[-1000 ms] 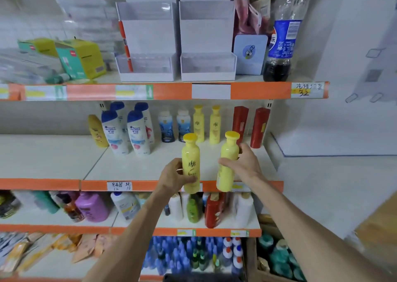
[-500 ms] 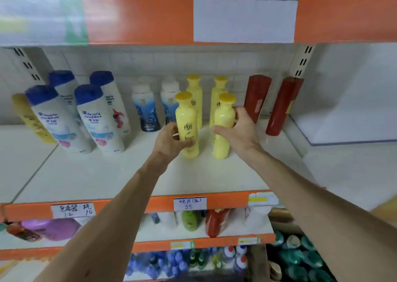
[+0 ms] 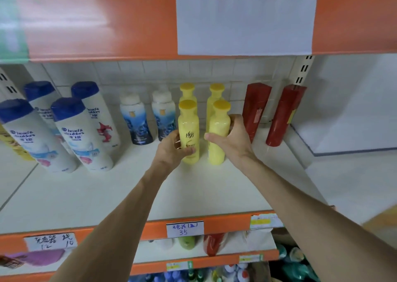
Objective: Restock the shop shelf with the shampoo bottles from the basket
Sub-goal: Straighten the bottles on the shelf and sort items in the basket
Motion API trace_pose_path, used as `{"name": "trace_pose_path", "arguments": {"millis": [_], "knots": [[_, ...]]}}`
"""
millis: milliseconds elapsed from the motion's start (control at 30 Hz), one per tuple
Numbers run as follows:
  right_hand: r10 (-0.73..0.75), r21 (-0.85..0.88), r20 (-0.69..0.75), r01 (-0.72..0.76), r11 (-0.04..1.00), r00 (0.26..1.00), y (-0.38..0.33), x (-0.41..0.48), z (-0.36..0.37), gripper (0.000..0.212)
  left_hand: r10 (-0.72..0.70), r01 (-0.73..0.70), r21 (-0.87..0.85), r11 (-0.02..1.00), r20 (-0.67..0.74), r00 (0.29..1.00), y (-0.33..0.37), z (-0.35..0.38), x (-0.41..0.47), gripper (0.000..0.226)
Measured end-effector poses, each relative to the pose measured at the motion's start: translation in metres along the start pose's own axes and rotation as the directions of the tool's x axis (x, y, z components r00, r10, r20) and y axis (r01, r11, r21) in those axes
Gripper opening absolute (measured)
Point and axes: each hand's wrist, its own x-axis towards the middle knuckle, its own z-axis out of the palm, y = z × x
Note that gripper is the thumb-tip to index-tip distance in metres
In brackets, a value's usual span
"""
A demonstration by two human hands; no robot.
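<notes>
Two yellow shampoo bottles stand upright side by side on the white shelf [image 3: 214,187]. My left hand [image 3: 174,148] grips the left yellow bottle [image 3: 188,129] low on its body. My right hand [image 3: 232,138] wraps the right yellow bottle [image 3: 219,127] from its right side. Both bottles rest in front of two matching yellow bottles [image 3: 187,90] at the back of the shelf. The basket is out of view.
Blue-capped white bottles [image 3: 79,135] fill the shelf's left side, two blue-labelled bottles [image 3: 137,120] stand left of the yellow ones, and two red bottles [image 3: 255,110] stand right. The orange upper shelf edge [image 3: 107,24] hangs overhead. Lower shelves hold more bottles.
Both hands carried the two yellow bottles from the shelf's front edge deeper in and set them down in front of the back pair. The view moved closer to the shelf.
</notes>
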Motion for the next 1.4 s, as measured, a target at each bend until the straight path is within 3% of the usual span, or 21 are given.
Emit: {"name": "trace_pose_path", "arguments": {"millis": [100,233,367,467,533,667,900,1400], "knots": [[0.046,0.027,0.084,-0.048,0.998,0.995,0.001,0.002,-0.003,0.069,0.008,-0.008,0.037,0.999,0.019,1.000,0.001,-0.002,0.000,0.051],[0.120,-0.004,0.254,-0.123,0.992,0.960,0.011,0.007,-0.012,0.065,-0.001,-0.001,0.065,0.998,0.034,0.999,0.001,-0.003,0.003,0.050],[0.097,-0.045,0.143,-0.092,0.995,0.985,0.013,0.008,-0.011,0.064,-0.011,0.008,0.079,0.997,0.044,0.999,0.001,-0.003,0.004,0.053],[0.116,-0.132,0.013,-0.113,0.985,0.993,0.015,0.009,-0.001,0.083,-0.014,0.010,0.094,0.996,0.040,0.999,0.002,-0.004,0.004,0.054],[0.149,-0.130,0.062,-0.140,0.982,0.987,0.024,0.011,-0.002,0.082,-0.011,0.008,0.100,0.995,0.038,0.999,0.002,-0.003,0.004,0.055],[0.193,-0.053,0.279,-0.185,0.981,0.941,0.041,0.003,-0.016,0.059,-0.029,0.025,0.098,0.995,0.042,0.999,0.001,-0.004,0.006,0.057],[0.130,-0.022,0.101,-0.129,0.991,0.986,0.045,-0.001,0.002,0.056,-0.021,0.015,0.095,0.995,0.054,0.998,0.000,-0.007,0.008,0.055],[0.076,0.143,0.203,-0.106,0.984,0.976,0.061,0.005,0.004,0.048,0.013,-0.016,0.040,0.999,0.070,0.997,0.000,-0.004,0.005,0.048]]}}
